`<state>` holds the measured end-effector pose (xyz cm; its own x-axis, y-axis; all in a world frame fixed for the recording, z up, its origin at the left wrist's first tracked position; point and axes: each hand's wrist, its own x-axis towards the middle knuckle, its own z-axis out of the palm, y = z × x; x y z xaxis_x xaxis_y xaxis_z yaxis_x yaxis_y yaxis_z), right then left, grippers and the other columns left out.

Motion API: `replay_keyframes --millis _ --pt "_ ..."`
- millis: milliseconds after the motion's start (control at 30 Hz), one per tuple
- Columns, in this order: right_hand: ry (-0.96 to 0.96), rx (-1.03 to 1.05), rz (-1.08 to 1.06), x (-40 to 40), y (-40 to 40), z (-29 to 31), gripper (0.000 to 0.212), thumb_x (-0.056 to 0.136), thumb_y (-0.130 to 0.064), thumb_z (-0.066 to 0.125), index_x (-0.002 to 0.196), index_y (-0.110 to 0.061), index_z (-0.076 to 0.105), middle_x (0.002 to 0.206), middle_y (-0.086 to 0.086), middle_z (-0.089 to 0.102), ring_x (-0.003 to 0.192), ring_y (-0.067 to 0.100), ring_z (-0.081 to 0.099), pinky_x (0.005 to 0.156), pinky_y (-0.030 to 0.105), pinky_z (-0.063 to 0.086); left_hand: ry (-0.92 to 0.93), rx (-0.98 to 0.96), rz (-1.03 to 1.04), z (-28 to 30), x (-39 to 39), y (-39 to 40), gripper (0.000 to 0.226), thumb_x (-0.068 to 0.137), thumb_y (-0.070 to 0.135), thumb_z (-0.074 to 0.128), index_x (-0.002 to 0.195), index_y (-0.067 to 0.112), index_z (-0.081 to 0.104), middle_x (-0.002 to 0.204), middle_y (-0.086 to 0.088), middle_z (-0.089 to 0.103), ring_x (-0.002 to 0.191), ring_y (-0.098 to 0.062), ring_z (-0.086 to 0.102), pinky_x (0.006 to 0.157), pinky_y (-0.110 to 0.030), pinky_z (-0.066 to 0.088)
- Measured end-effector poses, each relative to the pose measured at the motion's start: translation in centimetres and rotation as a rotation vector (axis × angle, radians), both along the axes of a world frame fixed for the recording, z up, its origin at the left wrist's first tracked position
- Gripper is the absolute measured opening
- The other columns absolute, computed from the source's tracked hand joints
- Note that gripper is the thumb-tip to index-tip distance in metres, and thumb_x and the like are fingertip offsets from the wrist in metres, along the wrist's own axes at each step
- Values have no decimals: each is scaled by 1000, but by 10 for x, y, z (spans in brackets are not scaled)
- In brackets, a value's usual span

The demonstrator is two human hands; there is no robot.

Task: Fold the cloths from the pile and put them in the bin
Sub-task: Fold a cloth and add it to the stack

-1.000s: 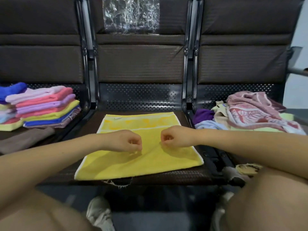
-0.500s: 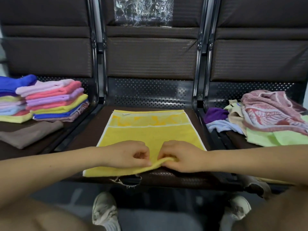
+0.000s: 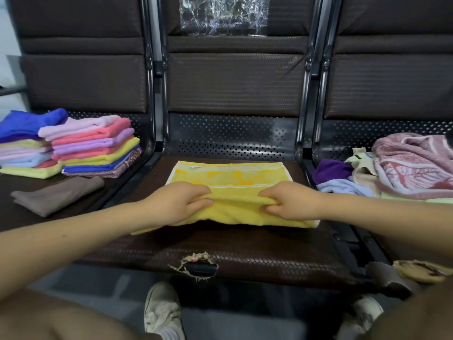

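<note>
Pinching the near edge of the yellow towel (image 3: 235, 207), left hand (image 3: 176, 202) and right hand (image 3: 291, 203) lift it over the brown middle seat (image 3: 245, 249), folded stacks (image 3: 73, 146) left, unfolded pile (image 3: 397, 168) right. Earlier the hands pinched together at the seat's front; now they're spread, farther back.

your left hand (image 3: 177, 202) and right hand (image 3: 288, 201) have spread apart along the near edge of the yellow cloth (image 3: 235, 192), and lifted it away from the torn hole (image 3: 196, 265) in the seat front, carrying that edge toward the cloth's far end.
</note>
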<state>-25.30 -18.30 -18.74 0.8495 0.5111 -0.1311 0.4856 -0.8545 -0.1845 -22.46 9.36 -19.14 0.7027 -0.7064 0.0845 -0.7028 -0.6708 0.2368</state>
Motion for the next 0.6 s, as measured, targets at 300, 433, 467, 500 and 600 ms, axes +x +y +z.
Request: replay_keyframes --millis 300,433,467,500,600 --pt "172 453 -263 20 -59 20 29 94 -33 57 88 -7 69 86 10 67 79 23 61 76 35 45 179 14 92 22 25 48 85 57 93 40 65 10 52 60 5 45 56 -11 45 57 -25 36" --pt "398 771 -375 10 -73 21 45 87 -39 55 115 -5 66 112 5 71 104 18 67 92 31 51 393 -234 266 23 24 70 72 64 81 57 90 14 64 88 -2 62 83 -10 60 77 -24 43" --pt "467 866 -402 6 -73 19 46 87 -37 53 121 -7 63 116 5 69 107 18 65 91 28 52 438 -308 274 23 22 72 64 69 73 60 93 14 64 89 -1 63 86 -12 60 81 -28 43" --pt "524 938 -430 3 -73 16 47 87 -37 53 124 -9 60 118 5 68 109 19 65 88 27 53 467 -381 281 22 19 73 58 72 68 60 96 16 65 92 1 65 90 -11 61 85 -31 44" --pt "653 1001 -516 -4 -72 -1 48 85 -38 54 126 -13 57 122 5 67 111 19 64 91 31 54 545 -529 347 16 8 68 56 73 60 65 109 17 64 109 -1 68 103 -13 62 96 -33 45"
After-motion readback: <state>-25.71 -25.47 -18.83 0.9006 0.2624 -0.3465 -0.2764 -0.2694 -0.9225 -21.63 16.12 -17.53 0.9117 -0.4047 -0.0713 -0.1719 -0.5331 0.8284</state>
